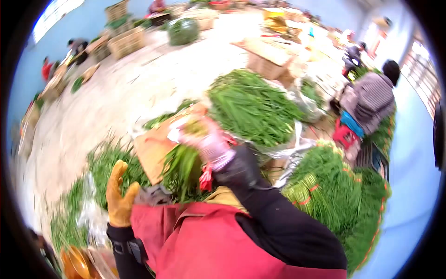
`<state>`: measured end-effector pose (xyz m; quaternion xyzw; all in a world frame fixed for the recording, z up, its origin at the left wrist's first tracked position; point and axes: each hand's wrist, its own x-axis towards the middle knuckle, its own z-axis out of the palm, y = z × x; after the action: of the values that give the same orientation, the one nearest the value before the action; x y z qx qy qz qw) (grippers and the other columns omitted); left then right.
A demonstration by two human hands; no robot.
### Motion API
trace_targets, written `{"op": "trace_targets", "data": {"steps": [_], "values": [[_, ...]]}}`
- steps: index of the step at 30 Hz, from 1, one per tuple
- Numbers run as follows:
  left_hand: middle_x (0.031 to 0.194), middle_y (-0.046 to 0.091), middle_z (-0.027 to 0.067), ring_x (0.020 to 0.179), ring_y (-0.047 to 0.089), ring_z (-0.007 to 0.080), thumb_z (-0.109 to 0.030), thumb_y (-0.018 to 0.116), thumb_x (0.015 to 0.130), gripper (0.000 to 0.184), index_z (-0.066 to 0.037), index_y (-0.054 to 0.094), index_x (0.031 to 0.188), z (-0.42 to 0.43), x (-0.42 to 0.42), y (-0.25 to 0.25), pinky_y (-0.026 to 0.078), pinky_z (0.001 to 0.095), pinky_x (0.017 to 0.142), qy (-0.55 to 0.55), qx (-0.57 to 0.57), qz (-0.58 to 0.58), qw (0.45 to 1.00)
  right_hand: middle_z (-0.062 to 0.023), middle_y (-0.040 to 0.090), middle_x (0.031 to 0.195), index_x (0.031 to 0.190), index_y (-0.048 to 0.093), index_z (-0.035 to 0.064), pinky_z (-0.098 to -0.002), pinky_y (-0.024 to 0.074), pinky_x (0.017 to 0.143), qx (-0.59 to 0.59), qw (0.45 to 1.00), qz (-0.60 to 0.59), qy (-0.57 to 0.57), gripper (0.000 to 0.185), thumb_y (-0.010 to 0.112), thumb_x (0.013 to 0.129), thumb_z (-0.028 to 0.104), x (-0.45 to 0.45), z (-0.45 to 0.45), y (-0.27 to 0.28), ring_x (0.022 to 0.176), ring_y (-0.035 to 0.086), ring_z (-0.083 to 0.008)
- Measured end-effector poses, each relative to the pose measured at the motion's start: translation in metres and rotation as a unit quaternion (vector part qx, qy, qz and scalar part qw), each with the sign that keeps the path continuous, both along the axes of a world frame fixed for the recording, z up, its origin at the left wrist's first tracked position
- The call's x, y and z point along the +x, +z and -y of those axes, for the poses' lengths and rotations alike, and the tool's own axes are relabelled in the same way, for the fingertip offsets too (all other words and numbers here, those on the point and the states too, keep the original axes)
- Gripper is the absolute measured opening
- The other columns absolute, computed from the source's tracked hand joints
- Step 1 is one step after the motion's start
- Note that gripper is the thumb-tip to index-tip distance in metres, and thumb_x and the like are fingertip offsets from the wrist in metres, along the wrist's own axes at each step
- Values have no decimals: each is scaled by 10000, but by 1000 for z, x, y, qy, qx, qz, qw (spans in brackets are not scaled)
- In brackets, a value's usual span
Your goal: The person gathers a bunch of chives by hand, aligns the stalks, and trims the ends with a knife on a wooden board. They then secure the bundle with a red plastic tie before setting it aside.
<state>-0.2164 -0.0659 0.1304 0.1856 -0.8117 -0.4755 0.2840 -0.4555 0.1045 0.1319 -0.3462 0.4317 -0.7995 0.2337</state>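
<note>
My left hand (120, 194), in a yellow-orange work glove, is raised at the left with thumb and fingers apart and nothing in it. My right hand (206, 143), in a pinkish covering and smeared by motion, is closed around a bunch of chive-like greens (183, 169). The long leaves hang down towards my lap, and pale stem ends show above the hand. A red strip (206, 177) dangles by the right wrist. Beneath the bunch lies an orange-brown board or cardboard sheet (151, 151).
Loose greens (253, 107) are heaped ahead on plastic. Greens tied with orange bands (320, 186) are stacked along the right wall. More loose greens (111, 162) lie at the left. A cardboard box (267, 58) stands ahead; a person (371, 100) crouches at the right.
</note>
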Motion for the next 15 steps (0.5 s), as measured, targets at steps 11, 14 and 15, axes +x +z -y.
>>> {"op": "trace_targets", "data": {"steps": [11, 14, 15], "values": [[1445, 376, 96, 1275, 425, 196, -57, 862, 660, 1147, -33, 104, 1520, -35, -93, -75, 359, 315, 1051, -84, -17, -113, 990, -52, 651, 1097, 1100, 622, 21, -287, 472, 933, -61, 997, 41, 24, 265, 663, 840, -14, 51, 57, -2, 1014, 593, -111], [1360, 503, 162, 1191, 551, 250, -172, 879, 629, 1099, -1, 209, 1483, -26, -103, -75, 414, 329, 1001, -44, -30, -146, 988, -35, 626, 973, 1086, 587, 18, -260, 510, 804, -91, 995, 32, -9, 234, 621, 862, -40, 57, 72, -5, 867, 604, -103], [1350, 514, 154, 1183, 557, 242, -157, 871, 642, 1019, -12, 279, 1458, -23, -102, -78, 419, 327, 994, -15, -78, -151, 985, -33, 625, 967, 1087, 586, 17, -261, 510, 797, -92, 995, 39, -7, 234, 621, 862, -41, 56, 76, -7, 865, 603, -103]]}}
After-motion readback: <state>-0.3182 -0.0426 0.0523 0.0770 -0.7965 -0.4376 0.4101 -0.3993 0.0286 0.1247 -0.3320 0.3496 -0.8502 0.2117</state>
